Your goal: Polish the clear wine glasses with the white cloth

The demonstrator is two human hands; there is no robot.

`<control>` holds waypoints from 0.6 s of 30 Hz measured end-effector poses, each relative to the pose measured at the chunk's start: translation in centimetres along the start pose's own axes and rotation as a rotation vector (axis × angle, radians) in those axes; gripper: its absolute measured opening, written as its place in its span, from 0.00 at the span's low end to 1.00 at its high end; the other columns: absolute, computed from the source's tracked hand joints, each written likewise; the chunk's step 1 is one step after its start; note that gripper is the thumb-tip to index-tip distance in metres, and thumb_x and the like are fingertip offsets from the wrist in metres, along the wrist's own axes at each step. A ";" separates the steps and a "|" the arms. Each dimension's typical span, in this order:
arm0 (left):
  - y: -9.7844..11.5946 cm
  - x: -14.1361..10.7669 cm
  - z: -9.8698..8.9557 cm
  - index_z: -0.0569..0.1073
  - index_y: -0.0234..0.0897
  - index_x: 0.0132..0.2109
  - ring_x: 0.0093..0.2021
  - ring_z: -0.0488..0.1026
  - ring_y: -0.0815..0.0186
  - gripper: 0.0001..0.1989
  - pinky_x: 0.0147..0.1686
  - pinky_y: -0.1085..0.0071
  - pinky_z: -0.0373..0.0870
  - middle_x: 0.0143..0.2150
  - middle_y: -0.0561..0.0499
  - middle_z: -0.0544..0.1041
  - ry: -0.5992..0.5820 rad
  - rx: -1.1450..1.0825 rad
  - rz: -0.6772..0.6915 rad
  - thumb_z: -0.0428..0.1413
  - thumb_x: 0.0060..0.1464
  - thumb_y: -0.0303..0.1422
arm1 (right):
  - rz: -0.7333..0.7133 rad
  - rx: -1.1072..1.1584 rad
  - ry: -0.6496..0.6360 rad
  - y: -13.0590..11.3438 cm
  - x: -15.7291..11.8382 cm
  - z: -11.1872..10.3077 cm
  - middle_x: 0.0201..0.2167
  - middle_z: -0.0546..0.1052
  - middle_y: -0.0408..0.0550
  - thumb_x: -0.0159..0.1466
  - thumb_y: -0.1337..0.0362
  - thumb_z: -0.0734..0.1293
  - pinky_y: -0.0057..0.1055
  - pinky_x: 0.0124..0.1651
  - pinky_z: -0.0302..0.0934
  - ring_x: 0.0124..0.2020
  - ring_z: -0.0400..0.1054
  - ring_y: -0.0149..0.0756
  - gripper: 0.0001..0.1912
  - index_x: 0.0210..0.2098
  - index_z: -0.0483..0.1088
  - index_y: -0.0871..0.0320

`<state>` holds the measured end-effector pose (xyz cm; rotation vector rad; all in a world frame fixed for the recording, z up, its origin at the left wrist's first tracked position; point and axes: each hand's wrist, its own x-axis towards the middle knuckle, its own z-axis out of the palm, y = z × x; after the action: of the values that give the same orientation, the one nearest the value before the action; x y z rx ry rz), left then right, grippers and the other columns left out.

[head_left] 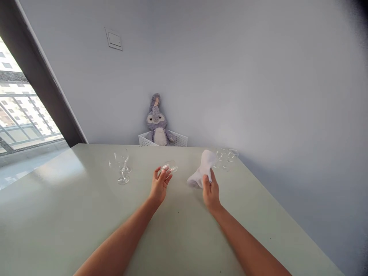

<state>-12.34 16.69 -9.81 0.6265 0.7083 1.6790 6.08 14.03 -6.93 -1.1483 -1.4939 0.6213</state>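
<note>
In the middle of the table, my left hand (161,184) is closed around a small clear glass (171,167), tilted, its far end pointing away to the right. My fingers cover part of it, so its full shape is hard to make out. To its right, my right hand (211,191) pinches a white cloth (204,165) between thumb and fingers; the cloth stands bunched up, with one end hanging to the left. Cloth and held glass are apart.
Stemmed glasses (123,179) stand on the table (178,230) at the left. More glasses (230,155) are at the right edge, partly behind the cloth. Beyond the far edge, a plush rabbit (159,134) sits in a white basket (181,140) by the wall.
</note>
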 end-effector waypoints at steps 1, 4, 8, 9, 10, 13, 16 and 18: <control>-0.1 -0.2 0.2 0.62 0.42 0.42 0.46 0.71 0.66 0.17 0.48 0.65 0.64 0.45 0.50 0.72 -0.010 0.005 -0.006 0.58 0.46 0.38 | -0.091 -0.053 -0.055 -0.3 -0.3 0.4 0.57 0.59 0.52 0.62 0.50 0.52 0.39 0.54 0.53 0.58 0.51 0.42 0.29 0.59 0.49 0.55; -0.3 -1.0 0.8 0.61 0.42 0.44 0.43 0.72 0.66 0.18 0.44 0.66 0.66 0.43 0.50 0.72 -0.081 0.049 -0.075 0.57 0.47 0.38 | -0.250 -0.157 -0.361 -0.8 -1.3 1.8 0.62 0.50 0.51 0.61 0.48 0.54 0.37 0.53 0.55 0.60 0.49 0.43 0.33 0.62 0.44 0.55; -0.5 -1.9 1.4 0.60 0.41 0.45 0.40 0.71 0.66 0.19 0.42 0.66 0.66 0.41 0.50 0.71 -0.128 0.136 -0.093 0.57 0.46 0.37 | -0.264 -0.176 -0.331 -0.8 -1.6 2.3 0.58 0.59 0.50 0.65 0.56 0.50 0.36 0.52 0.57 0.55 0.56 0.40 0.25 0.60 0.48 0.56; -0.4 -2.0 1.5 0.61 0.40 0.45 0.41 0.71 0.66 0.20 0.43 0.66 0.65 0.42 0.49 0.71 -0.139 0.150 -0.072 0.58 0.46 0.36 | -0.281 -0.199 -0.273 -0.8 -1.5 2.2 0.55 0.63 0.51 0.65 0.58 0.51 0.37 0.49 0.59 0.52 0.60 0.40 0.24 0.59 0.51 0.56; -0.4 -2.1 1.6 0.61 0.40 0.45 0.42 0.70 0.66 0.20 0.45 0.66 0.64 0.42 0.49 0.71 -0.155 0.158 -0.054 0.58 0.45 0.35 | -0.307 -0.235 -0.232 -0.8 -1.3 2.0 0.52 0.66 0.51 0.65 0.59 0.52 0.36 0.47 0.61 0.48 0.62 0.39 0.22 0.58 0.53 0.56; -0.3 -2.4 1.8 0.60 0.41 0.45 0.44 0.70 0.65 0.20 0.46 0.65 0.63 0.43 0.49 0.71 -0.192 0.176 -0.043 0.59 0.45 0.35 | -0.446 -0.382 -0.203 -0.7 -0.8 1.5 0.44 0.71 0.51 0.63 0.63 0.55 0.37 0.41 0.62 0.39 0.64 0.39 0.17 0.50 0.63 0.56; -0.2 -2.6 2.0 0.61 0.41 0.44 0.42 0.70 0.65 0.21 0.44 0.67 0.63 0.42 0.49 0.72 -0.233 0.222 -0.064 0.60 0.43 0.35 | -0.591 -0.498 -0.173 -0.4 -0.7 1.6 0.36 0.73 0.50 0.62 0.66 0.58 0.39 0.41 0.61 0.38 0.63 0.41 0.11 0.40 0.69 0.57; -0.3 -2.8 2.1 0.62 0.40 0.44 0.40 0.70 0.65 0.22 0.42 0.68 0.63 0.41 0.49 0.72 -0.253 0.238 -0.078 0.60 0.42 0.36 | -0.653 -0.519 -0.128 0.0 -0.7 1.8 0.32 0.73 0.51 0.60 0.66 0.60 0.42 0.42 0.60 0.39 0.62 0.43 0.08 0.37 0.69 0.58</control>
<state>-10.04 14.25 -8.70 0.9488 0.7433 1.4228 4.38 13.78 -7.70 -0.9109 -2.0761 -0.1576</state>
